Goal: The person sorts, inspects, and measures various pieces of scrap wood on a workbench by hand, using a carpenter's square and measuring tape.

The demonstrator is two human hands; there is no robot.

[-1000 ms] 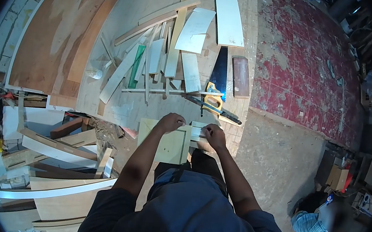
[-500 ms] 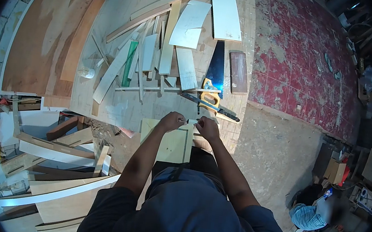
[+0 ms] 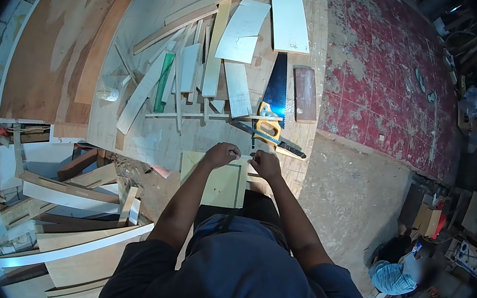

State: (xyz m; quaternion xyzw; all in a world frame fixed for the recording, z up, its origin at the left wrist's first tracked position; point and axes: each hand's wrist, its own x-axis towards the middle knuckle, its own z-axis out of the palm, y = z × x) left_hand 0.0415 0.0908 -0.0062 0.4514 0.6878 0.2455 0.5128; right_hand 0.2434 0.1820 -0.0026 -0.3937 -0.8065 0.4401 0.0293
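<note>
My left hand (image 3: 223, 155) and my right hand (image 3: 265, 164) face each other over the far edge of a pale yellow board (image 3: 211, 184), a narrow gap between them. Each has its fingers curled in a pinch. Something small and pale shows at the fingertips, too little to make out. A dark strip (image 3: 240, 181) runs along the board's right side. Just beyond my right hand lies a handsaw (image 3: 277, 89) with a yellow handle, across a dark, narrow hacksaw-like tool (image 3: 285, 144).
Wood offcuts cover the workbench (image 3: 164, 135), among them a white panel (image 3: 290, 18), a green strip (image 3: 164, 83) and a brown block (image 3: 304, 93). Scrap boards (image 3: 71, 192) pile up at the left. A person in a blue top (image 3: 392, 278) is at the lower right.
The small white piece that bridged my two hands no longer shows clearly between them. My hands have barely shifted, and the view has moved slightly.
</note>
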